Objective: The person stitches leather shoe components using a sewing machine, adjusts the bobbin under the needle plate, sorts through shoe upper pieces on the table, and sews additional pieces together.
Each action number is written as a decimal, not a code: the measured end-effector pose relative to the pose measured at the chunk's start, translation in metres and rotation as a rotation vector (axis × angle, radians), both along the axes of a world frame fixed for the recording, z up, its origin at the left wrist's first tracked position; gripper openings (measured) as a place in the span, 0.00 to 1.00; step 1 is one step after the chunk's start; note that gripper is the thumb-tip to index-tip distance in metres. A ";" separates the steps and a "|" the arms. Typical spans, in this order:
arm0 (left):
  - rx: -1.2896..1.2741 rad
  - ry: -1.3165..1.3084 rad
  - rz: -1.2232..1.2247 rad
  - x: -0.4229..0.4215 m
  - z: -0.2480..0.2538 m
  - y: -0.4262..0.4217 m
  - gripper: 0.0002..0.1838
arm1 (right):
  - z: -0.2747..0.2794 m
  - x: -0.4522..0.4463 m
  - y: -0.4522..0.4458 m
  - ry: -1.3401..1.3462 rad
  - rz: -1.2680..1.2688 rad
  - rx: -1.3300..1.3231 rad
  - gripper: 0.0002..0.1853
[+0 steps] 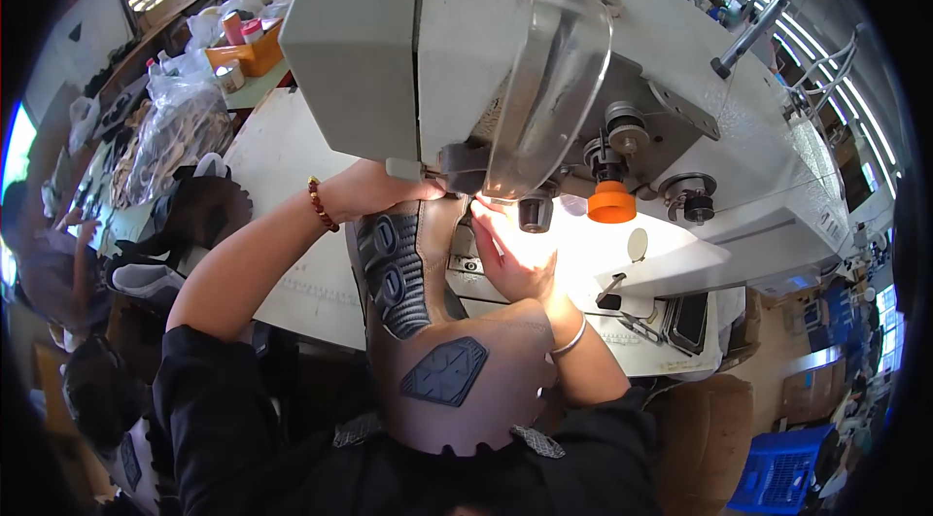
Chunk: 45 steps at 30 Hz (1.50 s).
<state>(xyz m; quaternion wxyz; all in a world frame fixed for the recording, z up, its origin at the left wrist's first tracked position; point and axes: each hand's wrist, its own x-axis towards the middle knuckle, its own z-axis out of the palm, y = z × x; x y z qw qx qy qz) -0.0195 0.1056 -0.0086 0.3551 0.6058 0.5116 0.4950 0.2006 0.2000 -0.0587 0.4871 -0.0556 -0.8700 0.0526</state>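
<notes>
Brown upper point(510, 346), below sewing machine point(466, 50): patch point(445, 372) attached, edge seemingly unfinished; my left fingers point(423, 189), right fingers point(494, 223) touched it, clamping unclear.

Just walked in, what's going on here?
Someone at a sewing machine has a brown upper under its head, both hands on it. The left hand is at the far edge, left of the needle area; the right hand is just right of it, in bright light. The near end of the upper hangs toward their lap. The needle is hidden, so I can't tell if it's stitching.
</notes>
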 end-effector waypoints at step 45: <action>0.083 0.055 0.564 0.047 -0.025 -0.015 0.10 | 0.050 0.068 -0.016 -0.747 0.259 -0.758 0.15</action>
